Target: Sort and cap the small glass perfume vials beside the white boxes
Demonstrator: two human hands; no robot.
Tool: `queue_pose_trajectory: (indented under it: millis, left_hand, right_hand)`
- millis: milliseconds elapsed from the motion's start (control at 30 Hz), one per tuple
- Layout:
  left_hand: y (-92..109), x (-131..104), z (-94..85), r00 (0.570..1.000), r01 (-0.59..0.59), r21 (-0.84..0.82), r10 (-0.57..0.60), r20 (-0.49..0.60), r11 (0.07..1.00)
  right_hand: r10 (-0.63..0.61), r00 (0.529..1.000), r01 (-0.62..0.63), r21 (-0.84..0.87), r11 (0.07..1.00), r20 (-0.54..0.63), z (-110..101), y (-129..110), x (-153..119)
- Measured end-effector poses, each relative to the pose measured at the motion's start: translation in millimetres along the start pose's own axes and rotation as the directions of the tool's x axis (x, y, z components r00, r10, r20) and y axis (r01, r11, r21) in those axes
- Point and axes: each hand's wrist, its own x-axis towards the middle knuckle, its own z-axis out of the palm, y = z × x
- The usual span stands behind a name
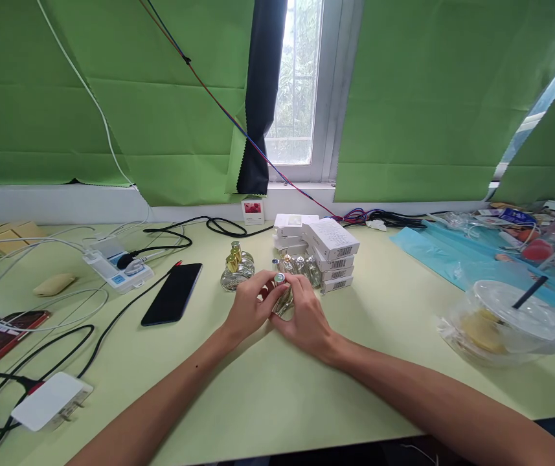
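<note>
A small glass perfume bottle (284,303) with a silvery cap stands between my two hands. My left hand (252,303) has its fingers closed about the cap from the left. From the right, my right hand (305,316) curls around the bottle, hiding much of the glass. Just left of them is a cluster of round glass bottles with gold caps (237,272). Behind my fingers stand several more glass bottles (310,268), partly covered. White cartons with barcodes (331,243) are stacked beside and behind these bottles.
A black phone (172,294) lies left of the bottles. Farther left are a power strip (118,264), a white charger (52,401) and looping cables. To the right, a lidded plastic cup in a bag (505,323) lies near blue sheeting (432,249). A window (294,84) is behind the table.
</note>
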Motion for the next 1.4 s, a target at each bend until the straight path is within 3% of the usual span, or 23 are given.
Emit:
queue_pose_trajectory:
  millis: [633, 1067, 1400]
  left_hand:
    - [-4.4, 2.3, -5.9, 0.990, 0.005, -0.025, -0.001, 0.139, 1.000]
    - [1.0, -2.1, 3.2, 0.988, 0.151, -0.072, -0.153, -0.026, 0.986]
    - [1.5, -0.9, -0.5, 0.998, 0.063, -0.044, -0.062, 0.028, 0.997]
  right_hand:
    - [0.000, 1.000, 0.000, 0.014, 1.000, -0.007, -0.6, 1.7, -0.8]
    - [0.021, 1.000, -0.021, 0.015, 1.000, 0.022, -2.0, -0.9, -0.9]
    - [-0.007, 1.000, 0.007, 0.024, 1.000, 0.005, -1.5, -0.9, 0.0]
